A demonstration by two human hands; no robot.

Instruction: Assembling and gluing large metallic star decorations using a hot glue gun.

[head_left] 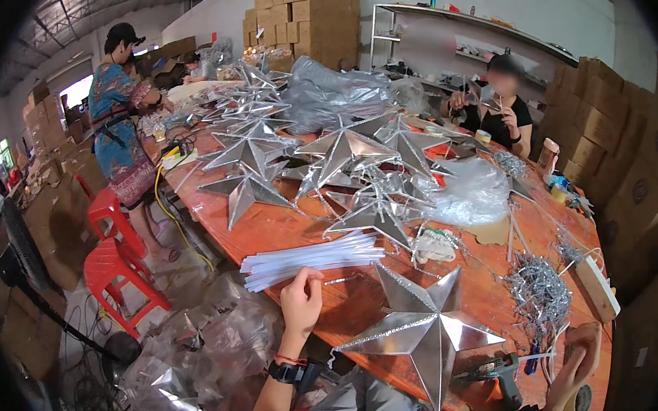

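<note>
My left hand [302, 304] is closed in a pinch at the near table edge, beside a bundle of translucent glue sticks [314, 259]. A thin silver garland strand [341, 280] runs out from its fingertips. In front of me a large silver foil star [423, 325] lies on the table, one point hanging over the edge. My right hand [582, 352] is curled at the lower right, its fingers bent together; what they hold, if anything, is hidden. Close to it lie a dark glue gun [505, 377], a white cord and a heap of silver tinsel garland [540, 289].
Several more silver stars [348, 150] and clear plastic bags [471, 190] cover the orange table [214, 214]. A white power strip [598, 288] lies at its right edge. Red stools [119, 284] and a black fan [22, 237] stand left. One person stands far left; another sits across.
</note>
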